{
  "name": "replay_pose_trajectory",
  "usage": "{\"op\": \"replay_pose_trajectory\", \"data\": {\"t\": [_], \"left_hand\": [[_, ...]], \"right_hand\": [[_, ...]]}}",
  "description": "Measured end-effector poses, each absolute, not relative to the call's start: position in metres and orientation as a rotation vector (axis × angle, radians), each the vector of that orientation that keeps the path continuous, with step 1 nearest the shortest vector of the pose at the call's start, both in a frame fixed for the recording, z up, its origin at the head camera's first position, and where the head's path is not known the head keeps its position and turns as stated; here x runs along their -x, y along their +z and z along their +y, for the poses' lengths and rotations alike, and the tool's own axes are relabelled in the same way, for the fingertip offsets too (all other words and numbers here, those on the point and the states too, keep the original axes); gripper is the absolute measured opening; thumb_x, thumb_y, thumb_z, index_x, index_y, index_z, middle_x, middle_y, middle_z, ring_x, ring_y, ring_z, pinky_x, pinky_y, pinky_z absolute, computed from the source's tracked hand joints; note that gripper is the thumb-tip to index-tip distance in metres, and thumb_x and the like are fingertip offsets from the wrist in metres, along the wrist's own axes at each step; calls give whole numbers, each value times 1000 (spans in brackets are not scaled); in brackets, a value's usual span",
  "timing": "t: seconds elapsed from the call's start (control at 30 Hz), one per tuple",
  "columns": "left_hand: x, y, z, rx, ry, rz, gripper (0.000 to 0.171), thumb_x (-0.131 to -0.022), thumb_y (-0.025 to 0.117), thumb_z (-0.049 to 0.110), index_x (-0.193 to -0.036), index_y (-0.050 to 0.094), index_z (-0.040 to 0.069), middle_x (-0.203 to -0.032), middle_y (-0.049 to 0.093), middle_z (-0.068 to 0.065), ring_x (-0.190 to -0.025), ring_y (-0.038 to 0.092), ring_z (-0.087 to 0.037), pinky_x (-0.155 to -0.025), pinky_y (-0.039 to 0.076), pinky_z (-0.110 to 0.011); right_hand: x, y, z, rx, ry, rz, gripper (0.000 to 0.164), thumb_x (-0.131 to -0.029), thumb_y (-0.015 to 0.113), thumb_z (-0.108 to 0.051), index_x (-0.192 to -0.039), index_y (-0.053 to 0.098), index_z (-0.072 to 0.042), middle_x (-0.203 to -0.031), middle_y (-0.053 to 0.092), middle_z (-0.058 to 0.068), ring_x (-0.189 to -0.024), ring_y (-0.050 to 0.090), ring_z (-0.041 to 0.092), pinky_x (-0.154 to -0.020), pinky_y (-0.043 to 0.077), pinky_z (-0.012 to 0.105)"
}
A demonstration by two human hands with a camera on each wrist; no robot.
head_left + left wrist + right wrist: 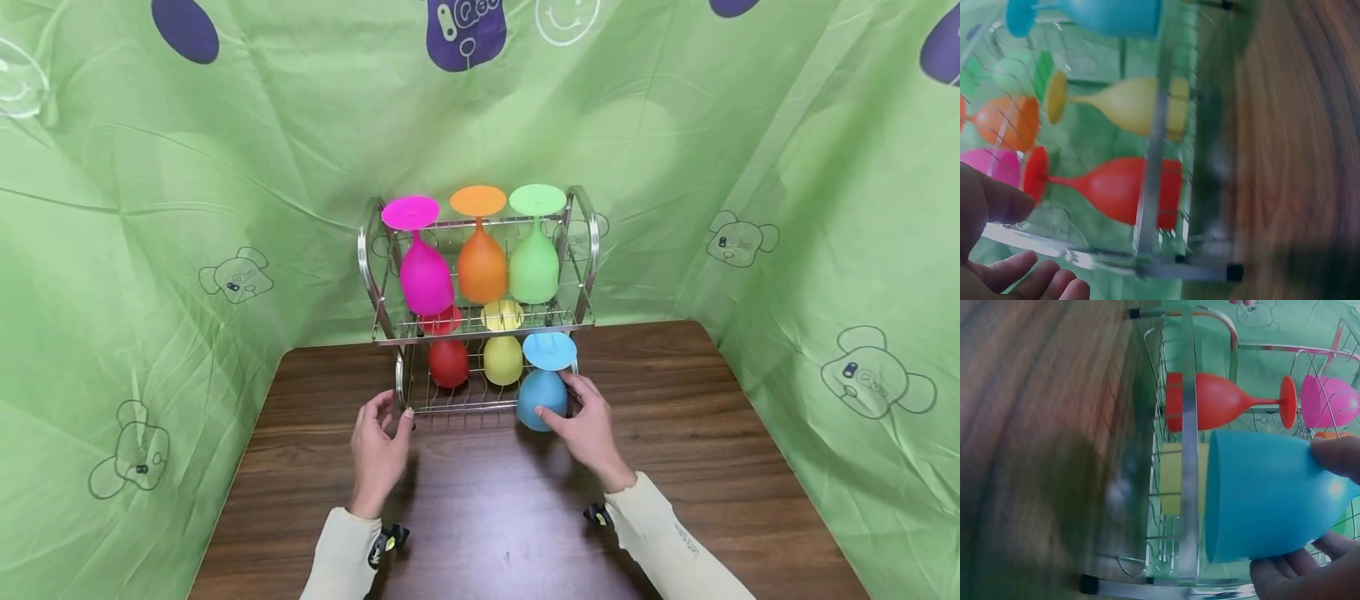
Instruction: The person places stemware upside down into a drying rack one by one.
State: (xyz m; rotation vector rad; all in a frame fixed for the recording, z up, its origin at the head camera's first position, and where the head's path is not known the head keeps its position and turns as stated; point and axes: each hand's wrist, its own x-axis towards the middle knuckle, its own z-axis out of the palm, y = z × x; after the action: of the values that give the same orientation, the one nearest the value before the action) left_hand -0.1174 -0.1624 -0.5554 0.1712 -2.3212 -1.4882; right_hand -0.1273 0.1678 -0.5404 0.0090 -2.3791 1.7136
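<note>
My right hand grips a blue plastic goblet by its bowl, thumb in front and fingers at the far side. The goblet is upside down, its round foot uppermost, at the front right of the lower tier of a two-tier wire rack. In the right wrist view the goblet's bowl hides part of the yellow goblet. My left hand is by the rack's left front corner, thumb and fingers apart, holding nothing. The left wrist view shows its thumb near the metal side frame.
Inverted red and yellow goblets stand on the lower tier. Pink, orange and light green goblets stand inverted above. The rack is on a brown wooden table, with green patterned cloth around it.
</note>
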Motion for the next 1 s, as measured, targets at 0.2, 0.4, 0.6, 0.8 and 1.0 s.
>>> {"op": "replay_pose_trajectory", "data": {"t": [0.2, 0.4, 0.6, 0.8, 1.0], "left_hand": [[128, -570, -170, -184, -1374, -2368, 49, -95, 76, 8, -139, 59, -3, -134, 59, -24, -126, 62, -41, -107, 57, -53], [138, -573, -170, -194, -1374, -2380, 49, -95, 76, 8, -140, 58, -3, -134, 58, -25, -125, 61, -40, -107, 57, -52], [143, -575, -169, -213, -1389, -2387, 49, -95, 76, 8, -139, 58, -2, -132, 58, -24, -123, 61, -39, -107, 58, -51], [146, -577, -170, -221, -1403, -2388, 49, -95, 76, 8, -139, 58, -3, -132, 57, -25, -123, 61, -39, -107, 58, -50], [149, -576, -171, -220, -1425, -2390, 49, -96, 76, 9, -140, 57, -2, -133, 57, -25, -124, 61, -39, -107, 58, -50]], "right_hand": [[141, -535, 169, 14, 1472, -2516, 78, -78, 94, -18, -147, 60, -6, -139, 64, 15, -123, 66, 37, -102, 58, 56], [154, -529, 167, 29, 1320, -2590, 79, -78, 93, -22, -148, 60, -5, -142, 63, 17, -123, 64, 40, -102, 56, 57], [162, -523, 159, 52, 1249, -2628, 80, -78, 92, -23, -147, 59, -2, -143, 61, 22, -128, 60, 46, -105, 54, 62], [168, -523, 153, 51, 1186, -2649, 81, -80, 91, -23, -149, 56, 2, -147, 58, 23, -133, 57, 46, -109, 51, 62], [174, -525, 146, 79, 1162, -2658, 81, -83, 88, -20, -151, 52, 4, -149, 55, 24, -134, 56, 48, -110, 51, 62]]}}
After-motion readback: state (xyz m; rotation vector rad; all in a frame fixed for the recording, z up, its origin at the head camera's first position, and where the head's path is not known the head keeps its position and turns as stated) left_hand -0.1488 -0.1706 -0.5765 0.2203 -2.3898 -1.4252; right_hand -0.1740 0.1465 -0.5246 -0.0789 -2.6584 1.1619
